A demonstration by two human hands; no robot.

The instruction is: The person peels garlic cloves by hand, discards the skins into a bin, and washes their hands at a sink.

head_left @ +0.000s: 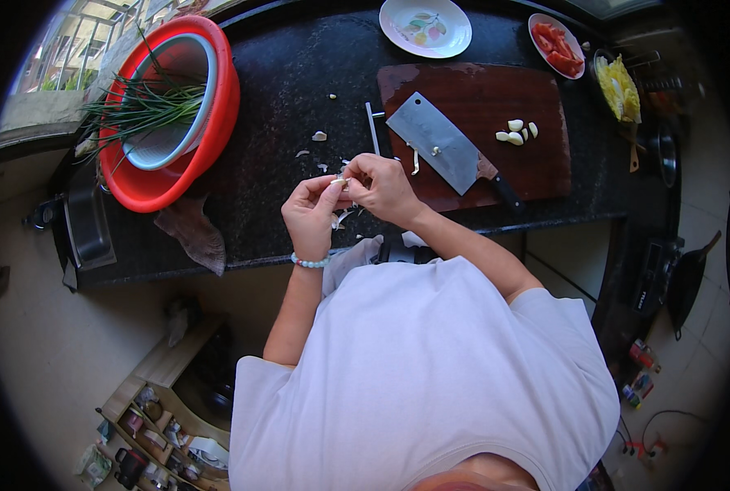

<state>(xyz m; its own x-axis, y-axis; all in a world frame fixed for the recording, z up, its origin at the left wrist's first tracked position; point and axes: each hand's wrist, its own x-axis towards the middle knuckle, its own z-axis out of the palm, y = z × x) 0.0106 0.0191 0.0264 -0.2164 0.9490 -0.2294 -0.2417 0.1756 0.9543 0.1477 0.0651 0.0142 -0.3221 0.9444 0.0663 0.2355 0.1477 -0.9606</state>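
Note:
Over the counter's front part, my left hand (311, 208) pinches a small garlic clove (339, 182) between thumb and fingers. Close against it, the fingertips of my right hand (382, 187) grip the same clove or its skin; the fingers hide which. Scraps of papery garlic skin (338, 219) lie on the black counter below and beyond my hands. To the right, a cleaver (435, 144) rests flat on the brown cutting board (481, 86), with bits of garlic on its blade. Several peeled garlic cloves (515, 139) sit on the board's right part.
At the left, a red plastic basin (229, 116) holds a light blue colander (211, 73) with green onions (150, 113). A floral plate (395, 37) stands behind the board. Farther right are a dish of cut tomatoes (558, 49) and cabbage leaves (618, 89). A cloth (194, 233) overhangs the front edge.

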